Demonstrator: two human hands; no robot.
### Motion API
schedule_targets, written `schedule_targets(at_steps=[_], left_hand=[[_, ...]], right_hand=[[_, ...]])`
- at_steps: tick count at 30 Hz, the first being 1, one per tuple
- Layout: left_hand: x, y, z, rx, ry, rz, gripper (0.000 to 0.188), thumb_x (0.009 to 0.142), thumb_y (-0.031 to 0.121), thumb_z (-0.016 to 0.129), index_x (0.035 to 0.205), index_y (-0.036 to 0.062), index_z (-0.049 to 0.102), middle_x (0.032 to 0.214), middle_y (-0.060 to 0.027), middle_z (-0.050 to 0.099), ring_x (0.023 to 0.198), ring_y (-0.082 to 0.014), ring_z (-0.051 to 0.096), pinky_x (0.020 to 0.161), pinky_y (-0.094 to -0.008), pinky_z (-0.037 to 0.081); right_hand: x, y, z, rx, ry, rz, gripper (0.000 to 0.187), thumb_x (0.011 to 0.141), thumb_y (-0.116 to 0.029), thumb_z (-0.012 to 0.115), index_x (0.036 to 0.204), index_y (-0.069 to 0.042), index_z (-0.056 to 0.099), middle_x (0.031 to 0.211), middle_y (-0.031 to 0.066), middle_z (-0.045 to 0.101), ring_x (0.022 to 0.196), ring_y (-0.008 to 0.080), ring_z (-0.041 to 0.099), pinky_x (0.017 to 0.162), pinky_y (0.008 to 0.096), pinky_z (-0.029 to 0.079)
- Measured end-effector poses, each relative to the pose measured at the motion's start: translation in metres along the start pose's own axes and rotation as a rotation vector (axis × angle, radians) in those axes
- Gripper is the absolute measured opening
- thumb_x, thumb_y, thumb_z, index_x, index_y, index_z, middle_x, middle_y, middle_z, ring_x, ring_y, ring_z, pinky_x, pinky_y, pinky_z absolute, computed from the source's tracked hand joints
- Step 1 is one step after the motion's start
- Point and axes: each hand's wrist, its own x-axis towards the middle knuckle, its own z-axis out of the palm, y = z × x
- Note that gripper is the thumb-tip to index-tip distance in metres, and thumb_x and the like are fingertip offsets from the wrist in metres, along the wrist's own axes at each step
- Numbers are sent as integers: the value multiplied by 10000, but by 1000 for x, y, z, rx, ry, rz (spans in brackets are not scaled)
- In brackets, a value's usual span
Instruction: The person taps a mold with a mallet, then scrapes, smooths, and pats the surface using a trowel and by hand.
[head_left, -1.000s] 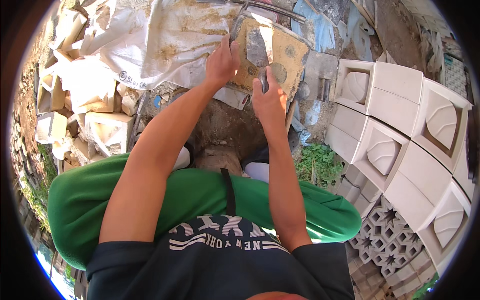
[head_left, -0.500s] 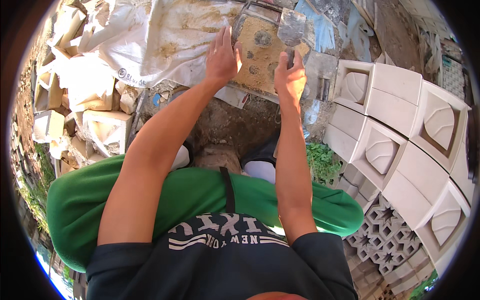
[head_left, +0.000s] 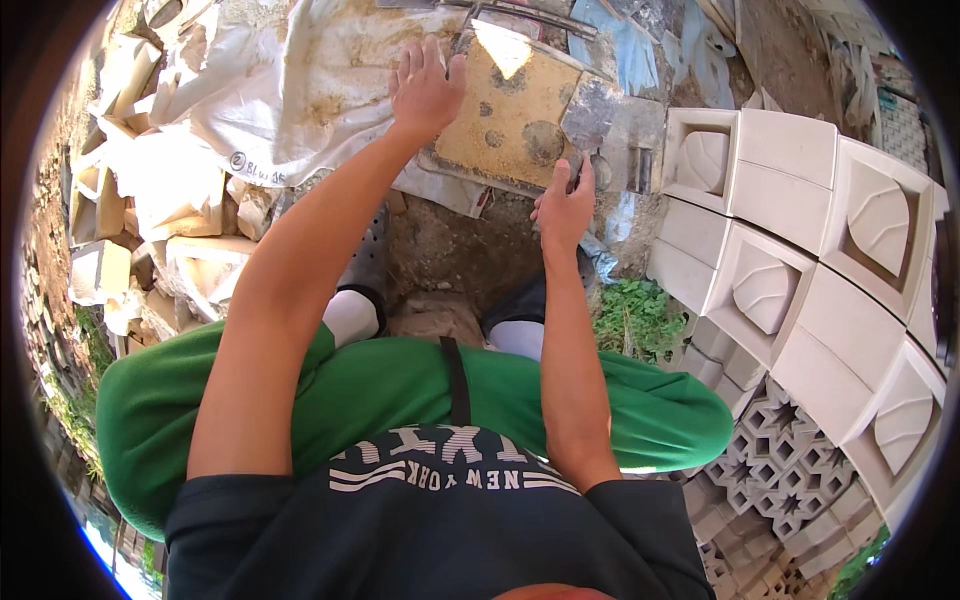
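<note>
At right edge of slab (head_left: 505, 115), trowel (head_left: 590, 112) is held by right hand (head_left: 566, 208), fingers wrapped round dark handle (head_left: 574, 177); blade is seen across edge of tan, sandy face, which is marked with dark round patches (head_left: 543, 143). Just beside slab's upper left edge, left hand (head_left: 426, 92) is held with fingers spread, over white sheet (head_left: 270, 90); whether sheet is touched cannot be told. Farther right, pale blocks (head_left: 790, 150) are set in rows.

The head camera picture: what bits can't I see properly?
In the head view:
- Grey flat metal trowel: handle mostly covered by the right hand.
- White stained sheet: far end cut off by the top edge.
- Black right shoe: partly behind the right forearm.
</note>
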Motion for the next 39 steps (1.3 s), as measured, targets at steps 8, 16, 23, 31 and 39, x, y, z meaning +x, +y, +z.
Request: schedule_targets(at_steps=[8,16,23,31,39], left_hand=[[-30,3,-18,-509,-261,-244,573,1043,455,349,1331,11,569,1288,-258,621,1229,-425,560,1046,-485,418],[-29,-5,-8,-537,-108,-393,529,1051,445,329,1047,17,639,1055,-272,664,1037,-494,591,904,-531,447],[-32,-7,-2,-574,-87,-353,552,1048,454,318,1040,20,659,1027,-270,672,1006,-490,598,882,-519,461],[-29,-27,5,-860,-124,-561,625,1045,465,371,1024,-69,694,968,-159,749,874,-246,699,830,-370,524],[-10,-91,-23,-680,-91,-784,646,1023,520,390,1050,-53,687,918,-157,757,799,-222,704,777,-358,529]], right_hand=[[3,-17,36,61,-60,21,604,1007,-323,552,1487,19,418,680,98,584,419,156,513,385,313,424],[1,-11,70,-153,-5,-100,585,996,-344,548,1422,52,482,1154,276,674,946,396,700,844,437,555],[-6,-19,69,-174,-34,-143,562,1006,-313,526,1414,72,486,1357,317,569,1260,443,562,1064,447,440],[-2,-20,84,-124,-32,-149,573,999,-289,533,1387,129,478,1300,346,590,1235,451,574,1055,451,444],[-32,-25,69,-195,-338,-345,536,984,-300,551,1352,88,536,1278,326,610,1184,470,599,1025,455,467]])
